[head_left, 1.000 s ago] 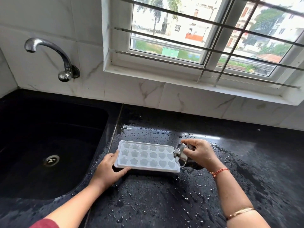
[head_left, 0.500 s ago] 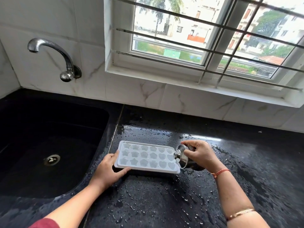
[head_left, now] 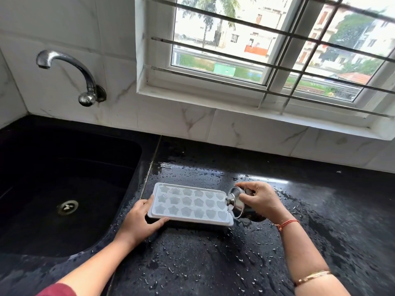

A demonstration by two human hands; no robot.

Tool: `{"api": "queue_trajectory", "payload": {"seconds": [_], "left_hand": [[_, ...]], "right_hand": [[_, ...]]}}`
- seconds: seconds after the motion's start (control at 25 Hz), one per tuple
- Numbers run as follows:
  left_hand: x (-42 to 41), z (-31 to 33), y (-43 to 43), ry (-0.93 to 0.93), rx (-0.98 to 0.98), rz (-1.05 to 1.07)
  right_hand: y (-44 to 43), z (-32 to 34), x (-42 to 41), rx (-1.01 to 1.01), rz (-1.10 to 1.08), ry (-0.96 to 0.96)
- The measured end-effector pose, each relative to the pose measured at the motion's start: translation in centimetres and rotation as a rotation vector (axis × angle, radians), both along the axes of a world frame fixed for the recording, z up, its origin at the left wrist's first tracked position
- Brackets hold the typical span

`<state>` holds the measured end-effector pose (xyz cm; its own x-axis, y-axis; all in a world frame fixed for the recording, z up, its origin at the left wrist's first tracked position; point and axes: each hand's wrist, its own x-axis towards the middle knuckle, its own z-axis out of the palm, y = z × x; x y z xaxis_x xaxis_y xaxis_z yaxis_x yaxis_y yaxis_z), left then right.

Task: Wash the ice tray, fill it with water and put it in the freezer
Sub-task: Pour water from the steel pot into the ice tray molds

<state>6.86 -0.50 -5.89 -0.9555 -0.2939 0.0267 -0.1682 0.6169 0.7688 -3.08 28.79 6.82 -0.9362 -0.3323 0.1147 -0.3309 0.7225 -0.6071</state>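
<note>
Ice tray (head_left: pixel 190 202), white with star- and heart-shaped cells, lying flat on the wet black countertop (head_left: pixel 213 263) just right of the sink (head_left: pixel 53 189). Left hand (head_left: pixel 139 221) grips the tray's near left corner, with the thumb on the rim. Right hand (head_left: pixel 260 201) grasps a small steel vessel (head_left: pixel 236 202) that is tipped sideways against the tray's right end. A wall tap (head_left: pixel 70 71) stands above the sink.

I have bare wet countertop (head_left: pixel 213 263) in front of the ice tray (head_left: pixel 190 204) and to the right past my right hand (head_left: pixel 261 202). My left hand (head_left: pixel 139 221) closes off the tray's left end, the tilted steel vessel (head_left: pixel 237 205) its right end. Left of that, the sink (head_left: pixel 42 210) drops away, with the tap (head_left: pixel 70 69) high on the wall (head_left: pixel 119 50) behind it.
</note>
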Motion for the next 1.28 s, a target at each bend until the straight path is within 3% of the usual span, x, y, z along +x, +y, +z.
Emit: {"api": "queue_trajectory", "payload": {"seconds": [0.8, 1.28], "left_hand": [[0.1, 0.5, 0.2, 0.000, -0.021, 0.010], [0.2, 0.8, 0.4, -0.003, -0.026, 0.012]], "right_hand": [[-0.8, -0.4, -1.5, 0.033, 0.028, 0.087], [-0.6, -1.2, -2.3, -0.009, 0.021, 0.045]]}}
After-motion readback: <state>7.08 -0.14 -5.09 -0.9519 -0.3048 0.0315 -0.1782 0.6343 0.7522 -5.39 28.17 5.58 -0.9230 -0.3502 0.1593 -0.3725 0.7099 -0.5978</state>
